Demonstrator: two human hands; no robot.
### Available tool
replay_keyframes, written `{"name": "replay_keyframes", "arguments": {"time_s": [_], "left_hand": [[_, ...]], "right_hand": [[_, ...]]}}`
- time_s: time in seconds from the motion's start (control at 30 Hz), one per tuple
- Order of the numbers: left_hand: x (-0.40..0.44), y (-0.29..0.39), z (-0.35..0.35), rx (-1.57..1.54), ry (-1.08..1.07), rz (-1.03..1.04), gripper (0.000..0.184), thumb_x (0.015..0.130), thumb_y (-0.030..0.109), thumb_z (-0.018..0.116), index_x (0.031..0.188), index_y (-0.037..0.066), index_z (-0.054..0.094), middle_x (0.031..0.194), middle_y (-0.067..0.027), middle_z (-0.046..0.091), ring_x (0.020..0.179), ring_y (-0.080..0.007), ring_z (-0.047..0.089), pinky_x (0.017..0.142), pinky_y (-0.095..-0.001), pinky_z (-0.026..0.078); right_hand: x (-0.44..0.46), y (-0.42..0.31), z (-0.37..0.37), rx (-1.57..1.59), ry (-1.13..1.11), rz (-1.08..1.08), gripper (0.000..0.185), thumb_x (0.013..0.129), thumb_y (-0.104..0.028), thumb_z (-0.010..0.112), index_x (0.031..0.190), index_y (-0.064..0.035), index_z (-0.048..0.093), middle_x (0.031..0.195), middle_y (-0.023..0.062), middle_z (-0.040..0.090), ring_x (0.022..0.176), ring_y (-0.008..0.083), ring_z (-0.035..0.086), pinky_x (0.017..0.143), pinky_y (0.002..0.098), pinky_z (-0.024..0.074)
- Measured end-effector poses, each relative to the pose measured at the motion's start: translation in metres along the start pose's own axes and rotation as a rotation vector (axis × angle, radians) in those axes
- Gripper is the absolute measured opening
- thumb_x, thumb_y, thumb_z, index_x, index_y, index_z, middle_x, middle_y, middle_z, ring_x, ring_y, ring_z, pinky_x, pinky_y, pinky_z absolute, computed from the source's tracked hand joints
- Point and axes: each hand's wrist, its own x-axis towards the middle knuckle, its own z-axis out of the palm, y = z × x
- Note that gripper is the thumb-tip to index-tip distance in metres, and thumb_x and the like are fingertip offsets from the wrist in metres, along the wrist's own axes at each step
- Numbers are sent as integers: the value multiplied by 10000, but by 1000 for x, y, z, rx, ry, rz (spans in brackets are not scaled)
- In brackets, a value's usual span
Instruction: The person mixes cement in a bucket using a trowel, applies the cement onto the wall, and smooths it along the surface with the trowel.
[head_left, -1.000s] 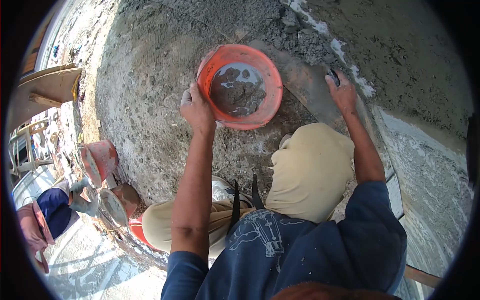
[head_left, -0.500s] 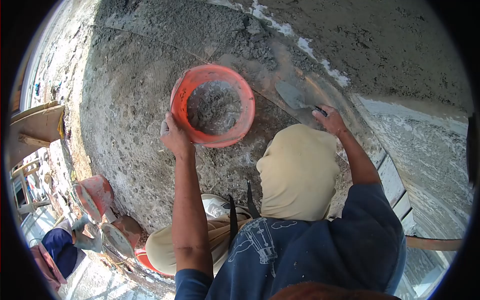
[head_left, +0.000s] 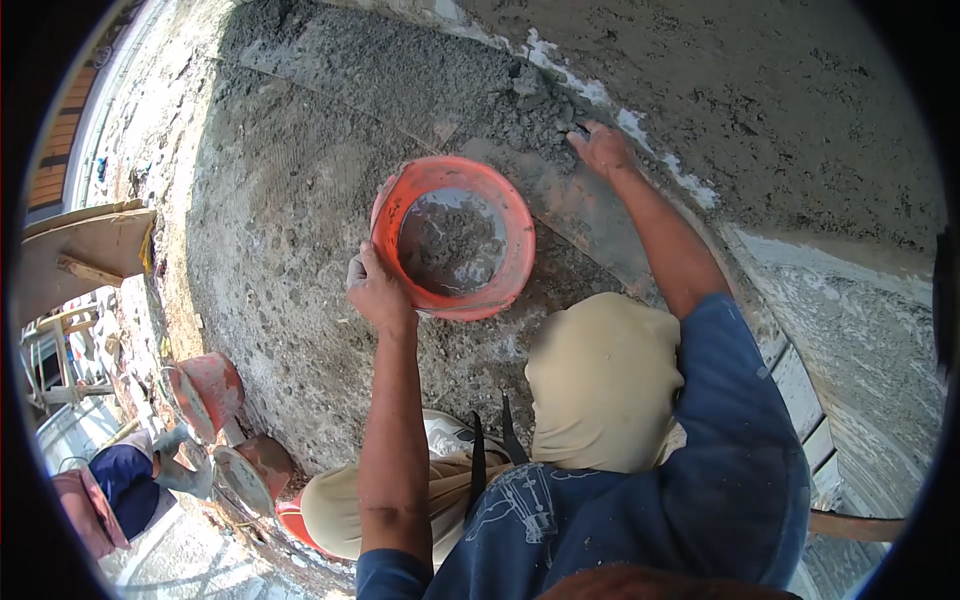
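An orange-red bucket (head_left: pixel 525 225) stands on the rough ground, with wet grey mortar (head_left: pixel 450 245) and some watery shine inside. My left hand (head_left: pixel 382 292) is closed on the near left side of its rim. Farther out to the right, my right hand (head_left: pixel 605 152) is closed around the handle of a trowel (head_left: pixel 578 130), at the edge of a heap of grey mortar (head_left: pixel 545 105). The trowel's blade can hardly be made out against the heap.
A wet, plastered wall surface (head_left: pixel 730 110) runs along the right. Two more mortar-stained buckets (head_left: pixel 215 390) (head_left: pixel 262 470) lie at the lower left, near another person (head_left: pixel 125 485). A wooden board (head_left: pixel 90 245) stands at the left edge. My bent knee (head_left: pixel 605 380) is just below the bucket.
My right hand has moved away from me with the trowel, from beside my knee to the mortar heap. My left hand stays on the bucket, and the whole view has shifted slightly.
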Motion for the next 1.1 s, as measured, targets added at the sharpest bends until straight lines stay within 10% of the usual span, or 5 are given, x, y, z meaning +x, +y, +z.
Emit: {"name": "replay_keyframes", "arguments": {"time_s": [0.3,0.83,0.93,1.1], "left_hand": [[4,-15,-6,-75,38,-8,362,1017,273,554,794,-3,626,729,-6,578,654,-90,460,595,-287,419],[25,-14,-8,-64,84,-110,309,969,236,581,850,-36,667,755,-39,630,681,-111,542,619,-293,457],[27,-20,-11,-45,80,-112,320,949,241,600,792,-30,666,708,-33,607,649,-120,533,602,-307,450],[28,-22,-10,-221,128,-139,360,924,259,627,664,10,613,632,5,548,590,-91,451,543,-316,371]], "right_hand": [[-38,15,-1,85,91,16,597,893,-566,600,1257,-95,648,1213,193,661,1150,386,605,974,455,475],[-128,-139,-117,-669,178,-1099,334,861,-299,705,1146,-133,654,891,121,708,868,335,679,779,445,513],[-131,-170,-76,-587,-228,-938,344,862,-320,699,1147,-132,658,901,134,708,874,340,676,782,453,521],[-180,-178,-77,-543,-295,-949,355,856,-309,703,1169,-144,668,990,151,704,967,343,672,841,471,530]]}}
